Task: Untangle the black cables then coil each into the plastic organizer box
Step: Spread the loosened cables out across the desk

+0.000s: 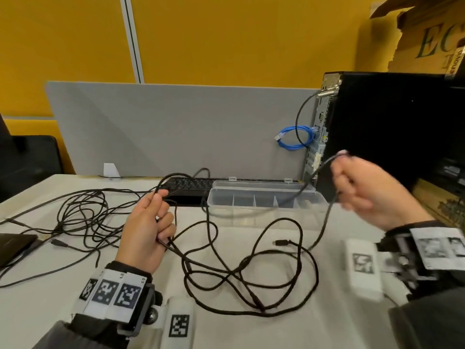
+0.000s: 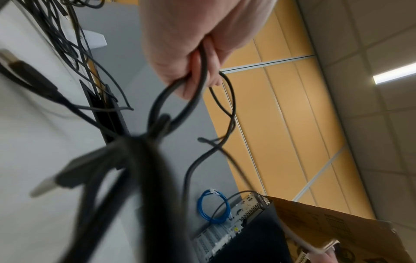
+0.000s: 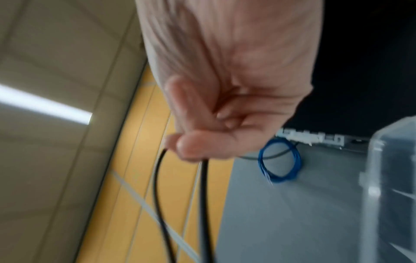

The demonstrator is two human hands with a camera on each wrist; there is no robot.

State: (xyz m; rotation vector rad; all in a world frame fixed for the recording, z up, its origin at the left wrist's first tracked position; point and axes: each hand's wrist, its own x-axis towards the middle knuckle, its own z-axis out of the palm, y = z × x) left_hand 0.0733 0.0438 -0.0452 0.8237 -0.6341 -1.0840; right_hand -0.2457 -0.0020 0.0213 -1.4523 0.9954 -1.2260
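A thick black cable lies in loose loops on the white table, its plug end free near the middle. My left hand grips a small coil of this cable, fingers curled round it. My right hand, raised at the right and blurred, pinches a bend of the same cable between thumb and fingers. A tangle of thinner black cables sits at the left. The clear plastic organizer box stands open behind, its compartments holding nothing.
A black keyboard lies left of the box. A black computer tower with a coiled blue cable stands at the right, a grey partition behind. A dark laptop corner is at the left edge.
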